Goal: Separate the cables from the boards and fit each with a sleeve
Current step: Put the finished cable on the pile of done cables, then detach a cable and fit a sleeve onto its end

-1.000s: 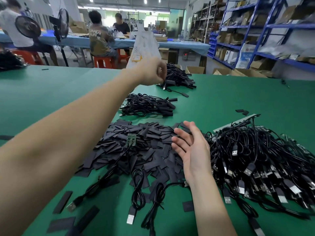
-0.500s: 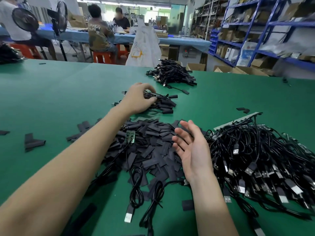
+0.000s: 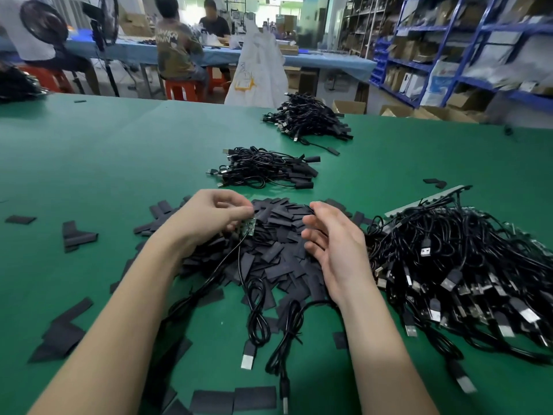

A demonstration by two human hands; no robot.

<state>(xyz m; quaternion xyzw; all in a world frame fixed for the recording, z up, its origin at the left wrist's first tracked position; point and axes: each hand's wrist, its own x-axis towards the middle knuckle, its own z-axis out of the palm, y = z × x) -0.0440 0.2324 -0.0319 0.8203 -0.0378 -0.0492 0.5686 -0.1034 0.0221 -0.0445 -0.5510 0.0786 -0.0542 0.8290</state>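
Observation:
A heap of flat black sleeves [image 3: 278,250] lies on the green table in front of me. My left hand [image 3: 209,217] sits on the heap's left side and pinches the small green board [image 3: 249,227] at the end of a black USB cable [image 3: 254,310] that trails toward me. My right hand [image 3: 335,250] hovers over the heap's right side, fingers relaxed, holding nothing. To the right lies a big tangle of USB cables [image 3: 466,274] still joined to board strips [image 3: 425,202].
Two piles of sleeved cables lie farther back, one near [image 3: 266,169] and one far [image 3: 308,118]. Loose sleeves [image 3: 74,235] are scattered at left and along the near edge. People sit at a blue table [image 3: 329,59] behind; blue shelving [image 3: 478,40] stands at right.
My left hand came back from the far cable piles to the sleeve heap and took hold of the green board. My right hand stayed over the heap.

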